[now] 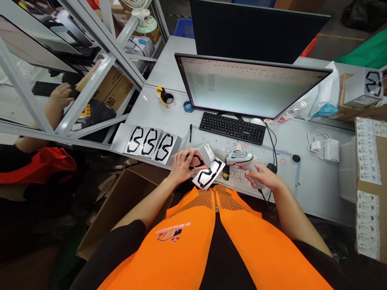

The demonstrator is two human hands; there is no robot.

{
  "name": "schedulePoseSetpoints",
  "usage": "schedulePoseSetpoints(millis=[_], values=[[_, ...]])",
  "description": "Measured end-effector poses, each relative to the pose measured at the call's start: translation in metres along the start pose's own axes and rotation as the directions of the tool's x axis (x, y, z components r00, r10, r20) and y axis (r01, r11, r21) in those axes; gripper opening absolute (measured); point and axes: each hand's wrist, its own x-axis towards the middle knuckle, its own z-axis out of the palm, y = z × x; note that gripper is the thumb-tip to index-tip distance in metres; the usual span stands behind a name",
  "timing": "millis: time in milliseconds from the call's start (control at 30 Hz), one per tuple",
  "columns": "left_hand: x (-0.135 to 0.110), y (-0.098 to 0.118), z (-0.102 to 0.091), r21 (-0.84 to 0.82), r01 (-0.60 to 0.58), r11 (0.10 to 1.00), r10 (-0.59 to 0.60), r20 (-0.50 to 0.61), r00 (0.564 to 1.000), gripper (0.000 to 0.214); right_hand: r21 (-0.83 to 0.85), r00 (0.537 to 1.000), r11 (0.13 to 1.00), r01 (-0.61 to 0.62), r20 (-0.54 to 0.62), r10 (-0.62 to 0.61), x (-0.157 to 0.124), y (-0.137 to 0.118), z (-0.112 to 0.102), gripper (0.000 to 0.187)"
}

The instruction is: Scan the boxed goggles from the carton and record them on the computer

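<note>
Box point(201, 155) is gripped by the left hand point(182, 166) near the desk's front edge, between a row of similar boxes and the scanner. It is tilted, with one side turned toward the screen. That side is pale grey-white, and a small white label with fine dark print is carried on it. The broad face is tinted reddish; a thick black curved outline is printed there, partly covered by the fingers, with white lettering along the lower edge. Whether the desk is touched by the box cannot be told.

Just below it, a white printed panel point(208, 175) is seen at a slant, marked with the same kind of black outline; whether it is joined to the box cannot be told.

The handheld scanner point(241, 158) is clasped by its handle in the right hand point(262, 176). Its pale grey head, with a dark line along the side and a bluish window on top, is pointed toward the box. The hands are held well apart, each closed on its own item.

To the left, three boxes point(149, 141) are lined up side by side on the desk point(320, 181), white faces up, black outlines showing. Keyboard point(232, 128) and lit monitor point(254, 86) are placed beyond.
</note>
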Motion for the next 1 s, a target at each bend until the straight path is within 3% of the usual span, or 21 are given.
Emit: schedulePoseSetpoints(millis=[100,267,367,433,500,567,633,667,767,867,933,1000], values=[[0.005,0.009,0.004,-0.021,-0.077,0.997,0.077,0.006,0.997,0.103,-0.022,1.000,0.999,0.025,-0.015,-0.026,0.003,-0.016,0.000,0.054],[0.004,0.020,0.009,-0.046,-0.074,0.996,0.078,0.104,0.991,0.095,-0.063,0.999,0.997,0.036,-0.008,-0.037,0.009,-0.031,0.000,0.055],[0.004,0.023,0.012,-0.056,0.022,0.998,-0.015,0.114,0.993,0.096,-0.067,0.998,0.997,0.046,-0.028,-0.048,0.012,-0.025,-0.001,0.056],[0.008,0.019,0.015,-0.046,0.172,0.984,-0.164,0.145,0.976,0.102,-0.060,0.996,0.997,0.039,-0.075,-0.044,0.013,-0.016,-0.002,0.056],[0.015,0.007,0.020,-0.012,0.374,0.927,-0.365,0.193,0.911,0.111,-0.048,0.993,0.999,0.011,-0.120,-0.017,0.013,-0.006,-0.004,0.056],[0.022,-0.011,0.025,0.036,0.568,0.823,-0.561,0.220,0.798,0.116,-0.030,0.988,0.999,-0.022,-0.152,0.017,0.013,0.003,-0.004,0.056],[0.026,-0.033,0.031,0.059,0.686,0.725,-0.683,0.192,0.705,0.114,-0.031,0.986,0.999,-0.032,-0.163,0.027,0.013,0.011,-0.004,0.056],[0.027,-0.043,0.033,0.048,0.709,0.703,-0.706,0.161,0.690,0.110,-0.038,0.986,0.999,-0.031,-0.165,0.024,0.013,0.014,-0.004,0.055],[0.028,-0.067,0.035,-0.019,0.688,0.725,-0.686,0.056,0.725,0.096,-0.065,0.984,0.997,-0.033,-0.176,0.021,0.012,0.022,-0.004,0.053],[0.032,-0.074,0.032,-0.029,0.669,0.743,-0.669,0.015,0.743,0.088,-0.069,0.982,0.997,-0.038,-0.188,0.024,0.010,0.027,-0.006,0.052],[0.039,-0.065,0.030,-0.011,0.665,0.746,-0.665,0.008,0.746,0.082,-0.062,0.980,0.997,-0.042,-0.197,0.029,0.007,0.030,-0.007,0.052],[0.045,-0.040,0.033,0.003,0.640,0.768,-0.640,0.008,0.768,0.075,-0.049,0.975,0.997,-0.056,-0.218,0.044,0.005,0.033,-0.008,0.052]])
